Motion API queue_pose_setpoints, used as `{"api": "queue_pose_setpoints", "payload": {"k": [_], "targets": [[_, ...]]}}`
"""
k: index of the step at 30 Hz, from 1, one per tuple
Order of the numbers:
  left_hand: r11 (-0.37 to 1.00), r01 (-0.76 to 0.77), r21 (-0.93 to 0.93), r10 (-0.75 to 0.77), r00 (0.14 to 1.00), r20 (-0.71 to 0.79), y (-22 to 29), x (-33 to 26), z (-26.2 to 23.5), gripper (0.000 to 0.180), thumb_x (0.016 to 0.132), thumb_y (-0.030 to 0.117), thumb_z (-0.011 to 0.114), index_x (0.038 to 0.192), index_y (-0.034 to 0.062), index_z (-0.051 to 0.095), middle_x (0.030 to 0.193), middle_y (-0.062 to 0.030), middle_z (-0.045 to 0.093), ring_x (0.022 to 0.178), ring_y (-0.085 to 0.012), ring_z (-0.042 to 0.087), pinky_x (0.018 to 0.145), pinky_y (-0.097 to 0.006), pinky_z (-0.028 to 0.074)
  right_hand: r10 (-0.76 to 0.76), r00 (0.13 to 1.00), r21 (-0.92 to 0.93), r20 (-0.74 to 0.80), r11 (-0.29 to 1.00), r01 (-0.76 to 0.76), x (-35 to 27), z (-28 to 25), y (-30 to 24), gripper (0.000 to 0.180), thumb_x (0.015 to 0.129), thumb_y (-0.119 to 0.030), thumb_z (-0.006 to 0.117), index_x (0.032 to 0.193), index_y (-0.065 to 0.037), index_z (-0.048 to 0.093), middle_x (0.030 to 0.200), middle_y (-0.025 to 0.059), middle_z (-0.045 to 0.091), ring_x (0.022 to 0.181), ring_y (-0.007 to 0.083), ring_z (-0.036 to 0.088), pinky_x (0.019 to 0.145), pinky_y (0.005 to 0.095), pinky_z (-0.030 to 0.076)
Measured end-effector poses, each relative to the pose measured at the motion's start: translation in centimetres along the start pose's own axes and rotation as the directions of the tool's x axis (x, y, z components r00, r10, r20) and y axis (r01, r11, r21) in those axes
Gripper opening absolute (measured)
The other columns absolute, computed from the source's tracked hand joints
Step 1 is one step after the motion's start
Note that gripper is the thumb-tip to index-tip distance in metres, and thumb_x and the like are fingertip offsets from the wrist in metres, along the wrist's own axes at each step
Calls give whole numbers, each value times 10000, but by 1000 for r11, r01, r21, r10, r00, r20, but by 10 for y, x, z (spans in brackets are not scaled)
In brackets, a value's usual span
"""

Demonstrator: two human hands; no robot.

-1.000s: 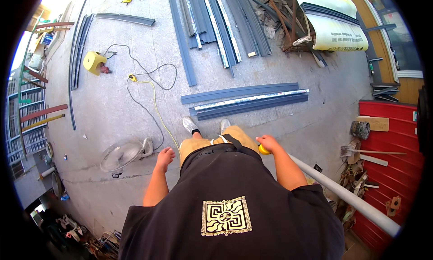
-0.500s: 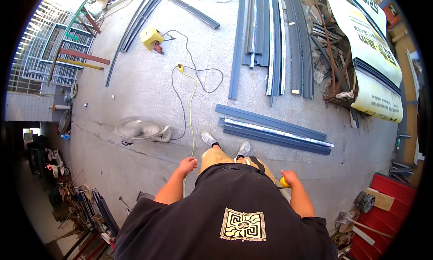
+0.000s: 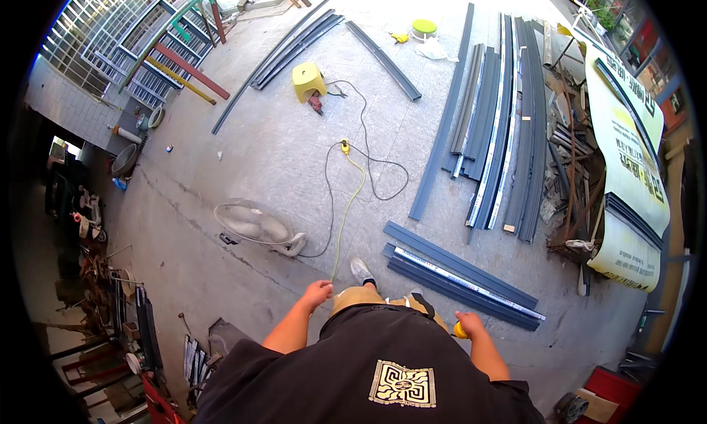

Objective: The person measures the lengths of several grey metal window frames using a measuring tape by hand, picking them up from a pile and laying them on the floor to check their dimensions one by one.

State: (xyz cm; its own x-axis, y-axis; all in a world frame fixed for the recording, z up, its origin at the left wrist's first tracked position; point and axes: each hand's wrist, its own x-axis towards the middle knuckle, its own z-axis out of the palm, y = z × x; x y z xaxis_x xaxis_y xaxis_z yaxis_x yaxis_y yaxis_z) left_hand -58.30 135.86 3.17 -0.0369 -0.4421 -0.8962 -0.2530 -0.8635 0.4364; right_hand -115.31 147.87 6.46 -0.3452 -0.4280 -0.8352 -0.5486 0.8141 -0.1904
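Note:
My right hand [image 3: 468,324] is wrapped around a small rounded yellow tape measure [image 3: 460,330], partly covered by the fingers, beside my right thigh. By my left thigh, my left hand [image 3: 318,292] hangs with its fingers curled in, and nothing shows in it. A yellow cable [image 3: 350,203] on the floor runs toward that hand in the picture and passes out of sight near it. Ahead of my feet and to the right lies a short stack of grey metal profiles [image 3: 464,280], one with a white printed strip along it.
Long grey profiles [image 3: 482,129] lie farther off on the right, beside a scrap rack under a banner [image 3: 626,152]. A pedestal fan [image 3: 254,224] lies ahead left. Farther off are a yellow stool [image 3: 308,82], a red power tool [image 3: 316,104] and a cable connector [image 3: 345,146].
My view has shifted, so the floor things sit lower and mostly farther right. One shoe is now mostly hidden by my shorts. The tape measure stays in my right hand.

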Motion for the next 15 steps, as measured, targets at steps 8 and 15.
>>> {"api": "queue_pose_setpoints", "payload": {"k": [8,15], "targets": [[977,112,-183,-133,986,-105,-35,12,-87,425,971,268,634,1325,38,581,1004,-48,693,824,-143,645,700,-292,504,-40,999,-48,-7,998,40,18,19,-130,546,883,-508,662,1083,-9,758,1115,225,725,1079,356,688,948,420,511],[951,108,-289,-160,973,-165,-53,11,-161,430,982,290,615,1350,75,562,1034,-31,684,870,-145,655,730,-309,509,-60,996,-200,72,977,74,23,23,-207,570,904,-530,638,1095,-5,751,1112,230,725,1070,358,691,938,417,513]]}}
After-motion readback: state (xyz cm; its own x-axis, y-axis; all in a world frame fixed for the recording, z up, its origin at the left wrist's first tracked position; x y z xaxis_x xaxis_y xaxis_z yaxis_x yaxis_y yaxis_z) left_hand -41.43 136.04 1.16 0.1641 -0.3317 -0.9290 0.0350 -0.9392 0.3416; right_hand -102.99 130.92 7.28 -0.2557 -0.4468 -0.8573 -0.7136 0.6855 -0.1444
